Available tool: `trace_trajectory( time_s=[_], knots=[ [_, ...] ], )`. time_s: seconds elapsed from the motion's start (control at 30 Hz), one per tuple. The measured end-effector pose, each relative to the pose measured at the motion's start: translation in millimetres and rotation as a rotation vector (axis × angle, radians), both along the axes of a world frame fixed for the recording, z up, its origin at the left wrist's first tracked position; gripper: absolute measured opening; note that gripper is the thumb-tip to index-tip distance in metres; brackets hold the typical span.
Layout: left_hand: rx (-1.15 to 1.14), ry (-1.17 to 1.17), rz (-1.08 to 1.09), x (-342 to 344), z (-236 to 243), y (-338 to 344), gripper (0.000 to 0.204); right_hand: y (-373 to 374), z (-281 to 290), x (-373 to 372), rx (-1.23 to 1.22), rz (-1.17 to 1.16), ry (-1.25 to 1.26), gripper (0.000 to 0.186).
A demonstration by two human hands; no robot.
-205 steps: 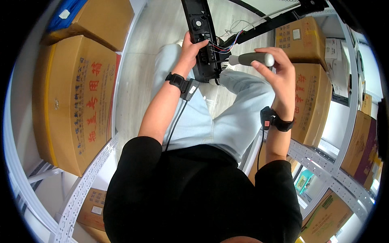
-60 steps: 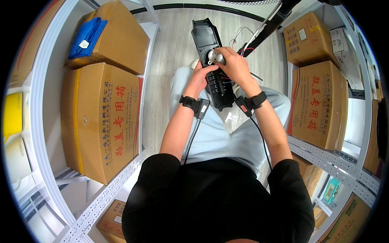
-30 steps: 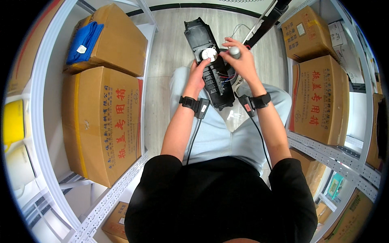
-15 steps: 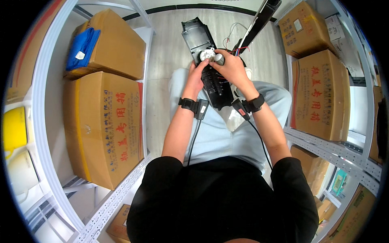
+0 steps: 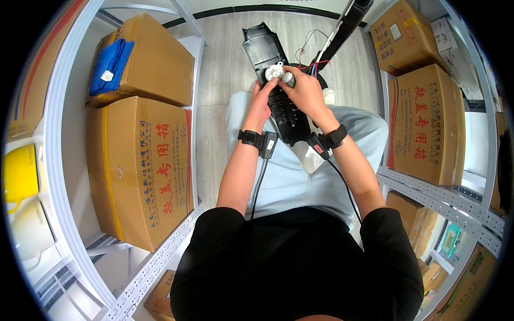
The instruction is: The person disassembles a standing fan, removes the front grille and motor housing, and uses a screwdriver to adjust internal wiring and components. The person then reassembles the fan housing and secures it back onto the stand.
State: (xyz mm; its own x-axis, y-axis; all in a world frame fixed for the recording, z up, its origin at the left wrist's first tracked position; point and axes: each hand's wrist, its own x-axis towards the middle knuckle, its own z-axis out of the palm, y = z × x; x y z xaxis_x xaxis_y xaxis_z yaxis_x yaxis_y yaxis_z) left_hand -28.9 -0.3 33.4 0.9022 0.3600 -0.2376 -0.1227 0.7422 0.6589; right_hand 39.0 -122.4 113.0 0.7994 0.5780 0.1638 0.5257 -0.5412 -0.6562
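Observation:
A long black plastic panel (image 5: 289, 120) lies angled over my lap, with buttons on its middle and a round white fitting (image 5: 274, 71) above them. My left hand (image 5: 259, 101) grips the panel's left edge, its thumb touching the white fitting. My right hand (image 5: 306, 92) is closed on the grey handle of a screwdriver (image 5: 289, 79), held against the panel beside the fitting; the tool's tip is hidden. Red and blue wires (image 5: 323, 62) run behind my right hand toward a black post (image 5: 342, 35).
Metal shelving (image 5: 75, 160) on both sides holds cardboard boxes (image 5: 139, 176), a folded blue cloth (image 5: 110, 67), and a yellow cup (image 5: 21, 168) and white cup (image 5: 29, 232) at the far left. My knees and legs (image 5: 364, 134) are spread beneath the panel on a wooden floor (image 5: 214, 64).
My right hand moved from the panel's right side onto the white fitting, lifted slightly a second ago, then closed back in beside it. My left thumb moved up to the fitting.

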Motion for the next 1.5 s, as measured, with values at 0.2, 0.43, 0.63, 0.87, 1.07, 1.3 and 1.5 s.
trace_trajectory(
  time_s=[0.2, 0.43, 0.63, 0.87, 1.07, 1.3, 1.5],
  knots=[
    [0.023, 0.041, 0.028, 0.2, 1.0, 0.1, 0.041, 1.0, 3.5, 3.3, -0.014, 0.024, 0.040, 0.040],
    [-0.100, 0.081, 0.040, 3.4, -1.6, 4.7, 0.045, -30.1, 63.9, 8.9, 0.309, -0.112, 0.309, 0.029],
    [0.003, 0.102, 0.045, 4.7, -2.8, -1.0, 0.047, -64.2, 107.8, 14.9, 0.473, -0.133, 0.274, 0.025],
    [0.004, 0.106, 0.073, 7.1, -9.5, -1.0, 0.046, -85.7, 127.2, 4.9, 0.241, -0.225, -0.264, 0.026],
    [-0.038, 0.096, 0.068, 4.0, -5.7, 3.4, 0.046, -89.1, 125.9, -0.7, 0.409, -0.179, -0.233, 0.025],
    [-0.092, 0.071, 0.060, 6.9, -8.5, 3.3, 0.044, -72.3, 111.3, -2.3, 0.457, -0.115, -0.143, 0.025],
    [-0.134, 0.069, 0.035, 8.5, -19.2, 4.4, 0.044, -61.1, 104.8, -6.6, 0.457, -0.131, -0.105, 0.027]
  ],
)
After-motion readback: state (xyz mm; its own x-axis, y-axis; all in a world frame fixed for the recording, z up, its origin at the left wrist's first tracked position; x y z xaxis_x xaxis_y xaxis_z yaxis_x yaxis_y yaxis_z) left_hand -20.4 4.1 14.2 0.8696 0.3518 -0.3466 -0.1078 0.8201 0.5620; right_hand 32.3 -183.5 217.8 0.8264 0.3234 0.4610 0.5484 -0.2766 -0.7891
